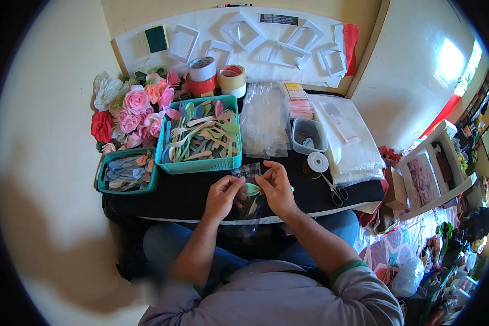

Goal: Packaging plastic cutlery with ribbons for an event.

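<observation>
Over the front of the black-covered table, my right hand (279, 189) grips a light-green plastic fork (251, 189). Its tines point left, and the handle's end shows past my fingers. My left hand (223, 194) has thumb and forefinger pinched together beside the tines, at the side of a clear plastic bag (250, 169). The bag's film lies behind and below the fork and hangs over the table's edge. Just beyond my left hand, a teal plastic basket (199, 166) holds a heap of pastel forks and spoons. A smaller teal basket (127, 190) holds bagged cutlery.
Stacked clear bags (265, 122) lie behind my hands. To the right are a clear plastic tub (309, 136), a ribbon spool (318, 163), scissors (335, 190) and larger plastic sheets (346, 142). Artificial flowers (134, 108) and tape rolls (231, 79) stand at the back left.
</observation>
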The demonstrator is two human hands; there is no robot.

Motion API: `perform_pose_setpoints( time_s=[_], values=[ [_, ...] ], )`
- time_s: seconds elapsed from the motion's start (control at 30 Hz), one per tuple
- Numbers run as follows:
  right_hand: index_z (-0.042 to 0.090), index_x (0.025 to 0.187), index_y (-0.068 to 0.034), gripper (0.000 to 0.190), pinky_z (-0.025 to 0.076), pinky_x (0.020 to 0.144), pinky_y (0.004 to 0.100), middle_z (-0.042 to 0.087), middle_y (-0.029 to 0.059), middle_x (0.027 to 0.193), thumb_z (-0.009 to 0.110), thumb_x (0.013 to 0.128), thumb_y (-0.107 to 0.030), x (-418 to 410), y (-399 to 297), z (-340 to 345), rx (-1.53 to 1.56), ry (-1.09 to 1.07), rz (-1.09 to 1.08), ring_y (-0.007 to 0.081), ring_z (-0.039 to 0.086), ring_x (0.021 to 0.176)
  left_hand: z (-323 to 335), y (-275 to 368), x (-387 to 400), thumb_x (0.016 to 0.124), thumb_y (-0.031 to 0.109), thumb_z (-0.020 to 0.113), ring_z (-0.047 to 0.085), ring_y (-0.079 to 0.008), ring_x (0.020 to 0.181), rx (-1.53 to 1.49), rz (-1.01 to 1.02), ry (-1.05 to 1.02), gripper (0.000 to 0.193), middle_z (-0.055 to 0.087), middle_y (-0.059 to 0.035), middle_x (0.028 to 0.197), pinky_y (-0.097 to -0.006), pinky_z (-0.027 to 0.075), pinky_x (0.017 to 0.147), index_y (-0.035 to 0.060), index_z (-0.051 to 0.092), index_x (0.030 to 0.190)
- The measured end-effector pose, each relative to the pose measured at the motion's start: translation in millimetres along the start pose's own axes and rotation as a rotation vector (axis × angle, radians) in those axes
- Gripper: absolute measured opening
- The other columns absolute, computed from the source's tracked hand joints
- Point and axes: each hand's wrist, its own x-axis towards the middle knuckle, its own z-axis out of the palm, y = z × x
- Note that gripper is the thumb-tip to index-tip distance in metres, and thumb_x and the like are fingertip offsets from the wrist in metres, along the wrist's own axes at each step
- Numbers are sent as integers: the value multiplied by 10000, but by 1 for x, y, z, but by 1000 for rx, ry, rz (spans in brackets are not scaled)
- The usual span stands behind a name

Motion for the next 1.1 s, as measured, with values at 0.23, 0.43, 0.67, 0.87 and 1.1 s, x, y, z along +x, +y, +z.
perform_pose_setpoints(
  time_s=[0.23,0.43,0.67,0.87,1.1],
  values=[
    [408,1265,-31,390,412,660,208,509,5,828,601,928,-3,-3,2,2,-48,-41,13,52,491,737,-12,-6,2,948,195,630,584,-71,620,-72,-64,-2,191,629,-16,729,-204,447,588,10,657,907],
    [487,1202,-27,346,447,701,262,544,47,850,650,898,-44,-2,-12,-13,-366,-92,-110,131,544,774,-19,-5,3,952,203,627,564,-54,572,-126,-52,27,185,626,-9,717,-203,433,490,30,644,889],
    [648,1040,-58,254,428,870,375,584,92,990,705,840,-203,0,-34,-58,-1122,-310,-397,290,527,990,-23,-3,7,950,248,619,587,-75,590,-260,-79,30,200,597,-3,722,-195,450,475,52,603,919],
    [685,1010,-77,202,428,846,364,586,54,961,679,859,-211,-8,-27,-56,-1271,-344,-428,235,550,952,-20,-4,6,948,249,622,568,-54,701,-174,-78,10,190,582,-11,797,-200,471,503,63,615,912],
    [674,1019,-104,206,453,761,352,565,31,919,680,834,-193,-6,-35,-56,-1287,-297,-616,206,569,886,-20,-11,9,931,239,653,566,-82,845,73,48,-36,205,527,-39,1104,-225,511,590,35,665,954]
  ],
)
